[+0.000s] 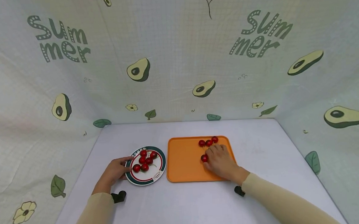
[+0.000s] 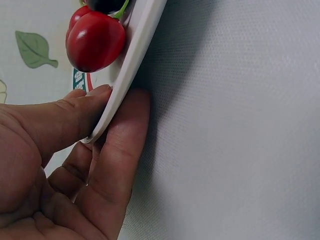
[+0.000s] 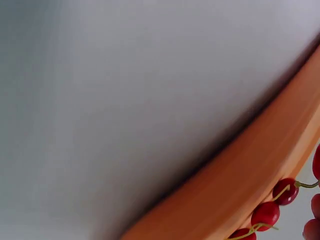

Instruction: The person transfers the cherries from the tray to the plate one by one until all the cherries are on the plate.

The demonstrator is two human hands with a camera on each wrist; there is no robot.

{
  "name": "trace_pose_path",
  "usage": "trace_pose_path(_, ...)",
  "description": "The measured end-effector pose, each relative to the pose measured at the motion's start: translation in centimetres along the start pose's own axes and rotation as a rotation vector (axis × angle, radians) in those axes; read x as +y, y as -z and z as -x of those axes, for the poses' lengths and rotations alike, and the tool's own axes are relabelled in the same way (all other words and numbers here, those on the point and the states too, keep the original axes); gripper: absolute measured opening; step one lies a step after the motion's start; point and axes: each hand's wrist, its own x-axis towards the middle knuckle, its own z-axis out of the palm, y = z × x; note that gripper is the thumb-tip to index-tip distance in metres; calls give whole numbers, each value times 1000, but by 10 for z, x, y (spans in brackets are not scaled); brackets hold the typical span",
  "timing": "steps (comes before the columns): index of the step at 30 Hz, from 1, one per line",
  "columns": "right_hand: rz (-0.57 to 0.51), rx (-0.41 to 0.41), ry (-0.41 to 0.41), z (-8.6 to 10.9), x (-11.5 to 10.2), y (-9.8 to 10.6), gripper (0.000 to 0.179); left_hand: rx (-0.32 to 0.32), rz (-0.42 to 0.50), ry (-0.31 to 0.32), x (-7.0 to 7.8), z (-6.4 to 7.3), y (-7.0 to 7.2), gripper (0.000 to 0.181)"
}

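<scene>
My left hand [image 1: 117, 170] grips the left rim of a round white plate [image 1: 161, 155] with a green and red border. In the left wrist view its thumb lies over the rim and its fingers are underneath, close below a red cherry [image 2: 96, 42]. Several red cherries with green stems lie on the plate. Over the right half of an orange tray [image 1: 181, 158], my right hand [image 1: 220, 159] pinches a single cherry [image 1: 204, 158] between thumb and fingers. Only some fingertips [image 3: 312, 229] show at the edge of the right wrist view.
Three more cherries [image 1: 209, 142] sit near the tray's back right corner. Plate and tray stand side by side on a white table [image 1: 177, 205]. Behind and at both sides hangs a pale cloth [image 1: 170, 42] printed with avocados and leaves.
</scene>
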Motion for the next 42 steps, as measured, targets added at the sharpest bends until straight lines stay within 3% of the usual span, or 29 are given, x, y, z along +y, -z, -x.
trace_pose_path(12,76,5,39,-11,16,-3,37,7,-3,1,0,0,-1,56)
trace_pose_path(20,48,34,50,-22,14,-2,36,7,1,19,-1,0,-1,56)
trace_pose_path(27,24,-10,46,-33,6,-2,37,5,-5,41,-1,-3,-1,56)
trace_pose_path(42,46,-80,128,-68,-29,0,33,3,-5,18,2,1,0,57)
